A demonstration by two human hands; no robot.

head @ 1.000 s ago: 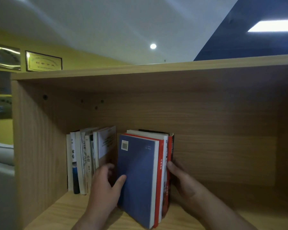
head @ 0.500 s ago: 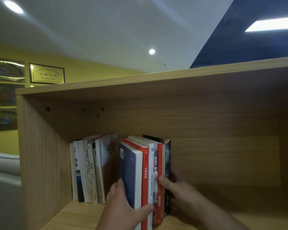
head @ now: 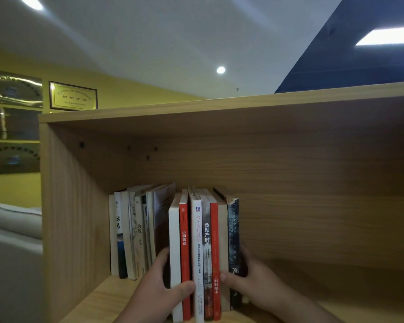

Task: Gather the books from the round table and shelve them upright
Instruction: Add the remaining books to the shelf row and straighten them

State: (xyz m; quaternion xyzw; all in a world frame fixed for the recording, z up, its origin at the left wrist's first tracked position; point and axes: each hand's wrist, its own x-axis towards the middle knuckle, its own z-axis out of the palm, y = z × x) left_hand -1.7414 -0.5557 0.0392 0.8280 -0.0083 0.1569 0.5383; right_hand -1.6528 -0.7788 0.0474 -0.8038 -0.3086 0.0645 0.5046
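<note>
The stack of books (head: 203,252) stands upright on the shelf board, spines facing near: slim paperbacks with smooth, slightly glossy covers, a white spine at the left, then red, white with blue lettering, grey, red, plain tan, and a dark blue-black one with a scuffed top corner at the right. Their top edges are uneven, the middle ones a little taller.

The stack sits squarely between the two hands. The left hand (head: 159,292) is at its lower left, thumb laid across the fronts of the white and red spines, the fingers tucked into the gap along the stack's left face. The right hand (head: 254,287) cups the lower right, thumb pressing the red and tan spines, fingers wrapped round the dark book's far side. Both grip, squeezing the stack from either side.

Just left of the gap is a row of shelved books (head: 135,234), pale and worn, the rightmost with its cover splayed towards the stack. All sit in a boxy bookcase (head: 313,206) of light matte wood-grain board, its right part bare. Beyond, on a yellow wall at the far left, hangs a framed gold plaque (head: 73,96).
</note>
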